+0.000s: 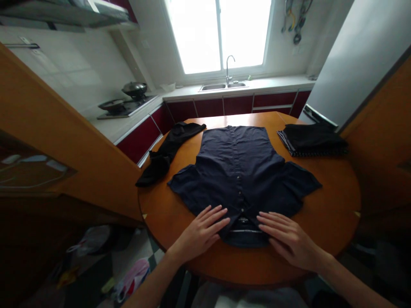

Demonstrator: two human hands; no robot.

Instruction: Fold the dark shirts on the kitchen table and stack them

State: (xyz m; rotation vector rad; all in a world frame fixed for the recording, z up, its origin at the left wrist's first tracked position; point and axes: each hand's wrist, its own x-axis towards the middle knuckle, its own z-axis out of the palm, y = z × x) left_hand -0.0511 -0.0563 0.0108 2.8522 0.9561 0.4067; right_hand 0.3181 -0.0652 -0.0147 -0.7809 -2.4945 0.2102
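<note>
A dark navy short-sleeved button shirt (pixel 237 171) lies spread face up on a round wooden table (pixel 334 205), its collar end nearest me and its sleeves out to both sides. My left hand (pixel 204 229) rests flat by the left side of the collar, fingers stretched over the cloth. On the collar's right side lies my right hand (pixel 285 235), also flat with its fingers extended. Neither hand grips the fabric. Between them the neck opening shows a label and a pale seam line.
A crumpled black garment (pixel 167 152) lies at the table's left edge. Folded dark clothes (pixel 311 139) are stacked at the right. Beyond stand a counter with a sink (pixel 213 87), and a stove with a wok (pixel 135 89). Bags (pixel 135 278) lie on the floor at left.
</note>
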